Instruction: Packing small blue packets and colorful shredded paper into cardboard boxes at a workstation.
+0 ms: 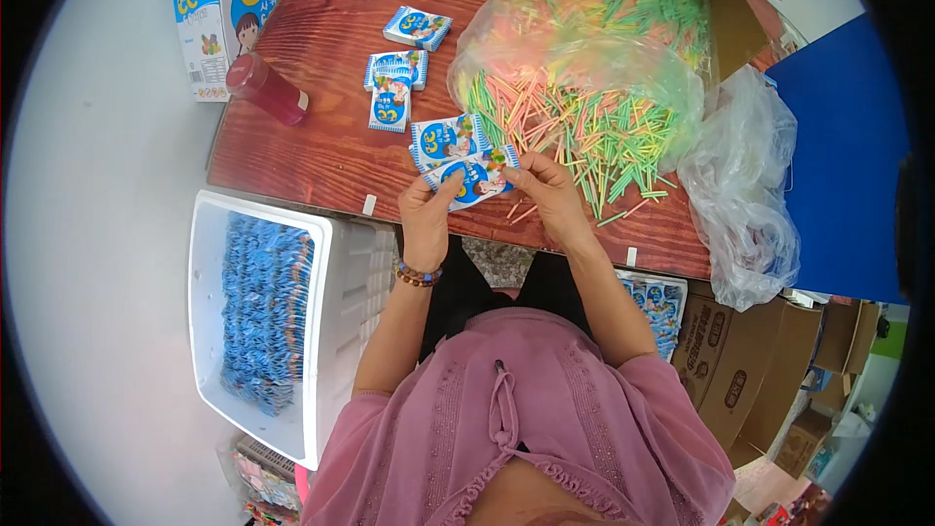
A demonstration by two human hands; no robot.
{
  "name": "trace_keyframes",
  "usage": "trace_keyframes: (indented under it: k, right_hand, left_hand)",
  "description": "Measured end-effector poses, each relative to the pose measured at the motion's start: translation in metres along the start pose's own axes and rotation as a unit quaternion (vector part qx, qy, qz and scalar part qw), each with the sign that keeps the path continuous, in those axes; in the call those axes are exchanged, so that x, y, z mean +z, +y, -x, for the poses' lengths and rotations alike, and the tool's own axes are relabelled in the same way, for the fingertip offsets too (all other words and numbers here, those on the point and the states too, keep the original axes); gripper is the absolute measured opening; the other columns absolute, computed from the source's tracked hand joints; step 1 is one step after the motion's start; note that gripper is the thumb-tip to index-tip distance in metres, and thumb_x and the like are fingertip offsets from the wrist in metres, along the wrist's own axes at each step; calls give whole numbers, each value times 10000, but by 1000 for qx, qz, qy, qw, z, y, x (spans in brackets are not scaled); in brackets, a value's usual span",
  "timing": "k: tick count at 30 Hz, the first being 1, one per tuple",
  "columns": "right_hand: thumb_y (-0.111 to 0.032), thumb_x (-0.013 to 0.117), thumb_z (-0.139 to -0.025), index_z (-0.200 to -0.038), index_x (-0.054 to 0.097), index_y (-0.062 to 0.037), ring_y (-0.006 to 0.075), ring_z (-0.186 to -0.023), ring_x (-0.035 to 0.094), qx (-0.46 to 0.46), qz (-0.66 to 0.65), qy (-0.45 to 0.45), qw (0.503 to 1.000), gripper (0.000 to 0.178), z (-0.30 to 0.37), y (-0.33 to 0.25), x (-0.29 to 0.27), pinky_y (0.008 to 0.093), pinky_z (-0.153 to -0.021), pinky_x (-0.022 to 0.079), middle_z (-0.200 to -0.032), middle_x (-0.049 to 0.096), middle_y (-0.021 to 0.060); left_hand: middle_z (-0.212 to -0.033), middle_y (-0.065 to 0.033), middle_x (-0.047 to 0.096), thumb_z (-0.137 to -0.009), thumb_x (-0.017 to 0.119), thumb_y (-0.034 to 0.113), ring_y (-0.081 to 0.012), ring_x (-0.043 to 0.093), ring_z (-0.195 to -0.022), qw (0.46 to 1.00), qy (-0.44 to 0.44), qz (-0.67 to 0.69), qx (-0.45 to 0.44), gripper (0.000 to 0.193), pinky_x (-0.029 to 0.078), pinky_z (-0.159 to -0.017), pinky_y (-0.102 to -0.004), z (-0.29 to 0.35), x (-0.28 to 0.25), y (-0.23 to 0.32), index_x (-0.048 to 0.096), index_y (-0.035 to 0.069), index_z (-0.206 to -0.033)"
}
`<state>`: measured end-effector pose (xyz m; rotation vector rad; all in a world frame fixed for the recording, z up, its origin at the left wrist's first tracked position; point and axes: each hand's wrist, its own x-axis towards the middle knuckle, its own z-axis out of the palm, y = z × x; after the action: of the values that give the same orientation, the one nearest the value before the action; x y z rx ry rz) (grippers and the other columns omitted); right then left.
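At the near-left edge of the heap of thin pastel sticks (623, 131), the left hand (425, 219) and right hand (555, 199) pinch opposite ends of a blue-and-white rectangular plastic packet (476, 187); tugging too hard could split its film, spilling any contents

The tabletop (336, 151) before me is reddish-brown, wood-grained. On it rest small blue-and-white packets (390, 107), a pink container (266, 88) and, beside the packets, loose pastel sticks (628, 141).
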<state>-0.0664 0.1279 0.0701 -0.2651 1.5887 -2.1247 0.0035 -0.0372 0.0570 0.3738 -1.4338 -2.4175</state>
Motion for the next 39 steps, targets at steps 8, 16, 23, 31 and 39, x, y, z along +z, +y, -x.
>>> trace_keyframes:
  k: [8,16,23,31,39]
  right_hand:
    - [-113,673,-867,-825,618,-17,18,-681,459,-56,69,-28,996,118,-1,-2,-12,193,-590,370,-732,560,-56]
    - [-124,691,-851,-729,610,-18,13,-616,377,-48,81,-2,996,182,3,12,-17,205,-536,311,-642,472,-73]
    - [-185,660,-882,-740,632,13,20,-625,398,-61,105,0,993,245,9,13,-20,221,-538,334,-630,476,-56]
    - [-129,648,-831,-916,666,-58,185,-845,571,-194,564,135,791,112,-4,-34,-131,322,-788,433,-840,609,51]
    - [-54,670,-689,-1038,645,-178,249,-1143,472,-307,759,-88,567,372,-49,-50,-147,439,-1006,318,-1146,544,52]
  left_hand:
    - [-998,-60,680,-891,614,26,-81,625,-849,999,-12,-34,-24,161,495,-765,-232,8,5,-5,655,-38,-1032]
    - [-907,-24,673,-898,625,64,-46,584,-778,998,15,-42,-39,143,474,-698,-211,17,8,-13,671,-39,-987]
    - [-771,45,612,-922,619,129,-7,487,-674,997,55,-28,-35,167,397,-607,-192,18,-1,-34,680,-7,-847]
    - [-885,-10,661,-950,575,136,-47,579,-753,997,64,-29,-38,168,475,-695,-221,21,-8,-44,672,3,-920]
    - [-889,-18,670,-954,571,150,-48,598,-772,996,65,-54,-38,191,479,-699,-212,22,-17,-58,667,-15,-946]
